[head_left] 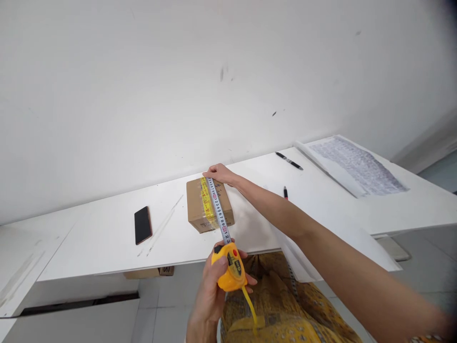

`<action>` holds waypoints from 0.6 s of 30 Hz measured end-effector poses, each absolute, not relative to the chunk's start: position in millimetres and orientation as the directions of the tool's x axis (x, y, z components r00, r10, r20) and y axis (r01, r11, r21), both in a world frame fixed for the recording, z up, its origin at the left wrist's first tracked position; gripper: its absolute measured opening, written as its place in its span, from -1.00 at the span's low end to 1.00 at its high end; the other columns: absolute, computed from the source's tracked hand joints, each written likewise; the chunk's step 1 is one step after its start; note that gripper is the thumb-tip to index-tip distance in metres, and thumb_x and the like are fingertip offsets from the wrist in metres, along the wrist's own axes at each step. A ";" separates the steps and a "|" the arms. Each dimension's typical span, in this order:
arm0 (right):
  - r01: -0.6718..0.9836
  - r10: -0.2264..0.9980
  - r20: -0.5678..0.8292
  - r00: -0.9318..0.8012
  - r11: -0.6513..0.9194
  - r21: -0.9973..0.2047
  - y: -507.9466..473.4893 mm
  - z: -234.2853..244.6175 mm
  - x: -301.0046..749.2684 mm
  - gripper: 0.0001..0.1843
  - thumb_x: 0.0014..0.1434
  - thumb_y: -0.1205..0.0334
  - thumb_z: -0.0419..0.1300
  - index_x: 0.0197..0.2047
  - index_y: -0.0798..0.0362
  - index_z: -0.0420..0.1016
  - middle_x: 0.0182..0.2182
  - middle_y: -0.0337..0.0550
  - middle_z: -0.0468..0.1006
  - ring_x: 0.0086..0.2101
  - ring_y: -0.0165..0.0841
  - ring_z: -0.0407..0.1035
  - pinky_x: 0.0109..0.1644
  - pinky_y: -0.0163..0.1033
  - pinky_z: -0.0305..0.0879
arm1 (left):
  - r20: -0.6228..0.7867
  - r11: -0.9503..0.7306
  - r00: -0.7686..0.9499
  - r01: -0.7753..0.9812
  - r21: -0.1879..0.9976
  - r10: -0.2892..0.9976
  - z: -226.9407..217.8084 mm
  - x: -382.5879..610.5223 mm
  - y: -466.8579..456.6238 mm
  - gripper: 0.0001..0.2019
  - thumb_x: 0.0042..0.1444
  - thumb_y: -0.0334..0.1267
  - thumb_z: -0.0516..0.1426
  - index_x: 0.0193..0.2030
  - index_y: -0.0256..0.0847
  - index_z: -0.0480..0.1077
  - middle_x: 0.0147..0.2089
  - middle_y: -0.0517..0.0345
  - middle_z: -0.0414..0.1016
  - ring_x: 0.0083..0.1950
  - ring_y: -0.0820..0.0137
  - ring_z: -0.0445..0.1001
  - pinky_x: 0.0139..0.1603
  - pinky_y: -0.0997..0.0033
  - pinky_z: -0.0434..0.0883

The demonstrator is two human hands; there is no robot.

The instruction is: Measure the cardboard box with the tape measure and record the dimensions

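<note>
One carton [196, 202], tape measure [232, 271] across it

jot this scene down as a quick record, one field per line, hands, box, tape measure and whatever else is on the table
left hand: holds yellow tape measure
right hand: at box's far edge, by the blade's far end
blade: extended across box top
cardboard box: brown, yellow printed tape on top
left of box: dark phone
right of box: pen, marked sheet

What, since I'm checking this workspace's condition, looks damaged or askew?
Dark marks spot the otherwise white wall behind the table, and a white sheet sags over the table's front edge instead of lying flat.
</note>
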State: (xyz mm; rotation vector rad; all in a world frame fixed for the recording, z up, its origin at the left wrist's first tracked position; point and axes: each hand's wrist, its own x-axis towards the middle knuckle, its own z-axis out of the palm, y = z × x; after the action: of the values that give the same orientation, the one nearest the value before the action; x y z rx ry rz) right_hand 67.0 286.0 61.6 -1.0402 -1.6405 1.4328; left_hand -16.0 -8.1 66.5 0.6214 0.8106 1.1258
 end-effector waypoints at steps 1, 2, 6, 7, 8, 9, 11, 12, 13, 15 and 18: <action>0.122 0.904 0.022 -0.428 0.082 -0.989 286.2 60.3 68.1 -0.61 -0.09 -0.08 0.31 -0.56 0.06 0.35 -0.54 -0.27 0.41 -0.45 -0.41 0.25 -0.34 -0.27 0.12 | -0.243 0.320 0.212 -0.534 0.783 0.947 66.1 -15.5 -8.7 -0.58 0.23 -0.05 0.21 0.15 -0.17 0.36 -0.01 -0.05 0.53 -0.30 0.16 0.64 -0.36 0.26 0.56; 0.132 0.902 0.044 -0.430 0.111 -0.985 286.4 59.1 69.1 -0.61 -0.06 -0.09 0.29 -0.56 0.06 0.34 -0.54 -0.27 0.40 -0.44 -0.41 0.24 -0.34 -0.27 0.11 | -0.243 0.318 0.208 -0.531 0.785 0.947 66.0 -14.8 -8.8 -0.59 0.23 -0.05 0.21 0.15 -0.17 0.37 -0.01 -0.05 0.53 -0.31 0.16 0.64 -0.36 0.26 0.56; 0.205 0.899 0.152 -0.412 0.254 -0.945 286.7 55.5 71.1 -0.57 0.06 -0.14 0.16 -0.57 0.04 0.29 -0.56 -0.28 0.33 -0.45 -0.41 0.19 -0.34 -0.27 0.07 | -0.265 0.318 0.176 -0.506 0.802 0.948 67.4 -11.7 -7.2 -0.58 0.19 -0.01 0.24 0.10 -0.17 0.39 -0.04 -0.02 0.52 -0.32 0.17 0.64 -0.37 0.30 0.54; 0.224 0.897 0.167 -0.408 0.276 -0.935 286.8 55.2 71.0 -0.57 0.07 -0.14 0.13 -0.57 0.04 0.28 -0.57 -0.29 0.32 -0.45 -0.41 0.19 -0.34 -0.26 0.06 | -0.269 0.320 0.173 -0.501 0.804 0.948 67.8 -11.2 -6.7 -0.56 0.17 0.00 0.25 0.10 -0.17 0.39 -0.04 -0.02 0.52 -0.33 0.18 0.64 -0.37 0.30 0.54; 0.236 0.896 0.173 -0.409 0.288 -0.928 287.0 55.3 70.9 -0.57 0.08 -0.14 0.12 -0.56 0.03 0.27 -0.57 -0.29 0.32 -0.45 -0.40 0.19 -0.34 -0.26 0.05 | -0.270 0.320 0.172 -0.499 0.805 0.947 68.1 -11.0 -6.4 -0.55 0.16 0.01 0.26 0.10 -0.17 0.39 -0.04 -0.02 0.52 -0.33 0.18 0.64 -0.38 0.31 0.54; 0.242 0.894 0.171 -0.414 0.289 -0.926 287.3 55.8 70.8 -0.58 0.08 -0.13 0.12 -0.56 0.03 0.28 -0.56 -0.28 0.32 -0.45 -0.40 0.19 -0.34 -0.26 0.05 | -0.272 0.321 0.171 -0.499 0.805 0.947 68.3 -11.0 -6.4 -0.55 0.16 0.01 0.26 0.10 -0.18 0.39 -0.04 -0.02 0.52 -0.33 0.18 0.64 -0.38 0.31 0.54; 0.238 0.891 0.148 -0.429 0.269 -0.933 288.2 57.5 70.5 -0.60 0.06 -0.11 0.15 -0.56 0.04 0.28 -0.55 -0.28 0.33 -0.44 -0.40 0.20 -0.34 -0.27 0.06 | -0.276 0.323 0.169 -0.506 0.800 0.946 68.1 -11.3 -7.0 -0.56 0.18 0.02 0.24 0.09 -0.18 0.38 -0.03 -0.03 0.52 -0.33 0.19 0.64 -0.38 0.31 0.54; 0.232 0.890 0.132 -0.436 0.253 -0.939 288.7 58.5 70.4 -0.62 0.04 -0.09 0.17 -0.56 0.04 0.28 -0.55 -0.28 0.34 -0.44 -0.41 0.20 -0.34 -0.27 0.07 | -0.277 0.324 0.168 -0.510 0.797 0.946 67.9 -11.5 -7.5 -0.57 0.18 0.01 0.24 0.09 -0.17 0.38 -0.03 -0.03 0.52 -0.33 0.19 0.64 -0.37 0.31 0.55; 0.226 0.889 0.116 -0.443 0.236 -0.945 289.3 59.3 70.3 -0.63 0.03 -0.07 0.19 -0.56 0.04 0.28 -0.54 -0.28 0.35 -0.44 -0.41 0.20 -0.34 -0.27 0.07 | -0.278 0.324 0.167 -0.512 0.796 0.946 67.5 -11.7 -7.8 -0.58 0.19 0.00 0.23 0.09 -0.17 0.37 -0.02 -0.04 0.52 -0.32 0.19 0.64 -0.37 0.30 0.55; 0.220 0.889 0.089 -0.448 0.206 -0.953 290.3 60.2 70.0 -0.65 0.00 -0.04 0.22 -0.55 0.04 0.29 -0.54 -0.28 0.36 -0.44 -0.41 0.21 -0.34 -0.27 0.08 | -0.273 0.318 0.163 -0.514 0.797 0.948 66.6 -11.9 -7.3 -0.57 0.19 0.00 0.24 0.10 -0.16 0.35 -0.01 -0.04 0.52 -0.32 0.19 0.64 -0.36 0.29 0.55; 0.200 0.891 0.070 -0.448 0.176 -0.964 291.5 58.7 68.3 -0.66 -0.01 -0.03 0.24 -0.55 0.05 0.30 -0.53 -0.27 0.38 -0.45 -0.42 0.22 -0.34 -0.26 0.10 | -0.266 0.303 0.147 -0.515 0.802 0.953 65.2 -12.3 -1.7 -0.52 0.16 0.02 0.25 0.13 -0.13 0.32 0.00 -0.04 0.52 -0.34 0.18 0.64 -0.36 0.26 0.55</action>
State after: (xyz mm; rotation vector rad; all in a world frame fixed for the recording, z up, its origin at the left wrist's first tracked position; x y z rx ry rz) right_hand 68.3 291.5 58.7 -1.0343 -1.7825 1.3081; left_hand -12.3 -1.7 65.2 0.6172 0.8759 1.1585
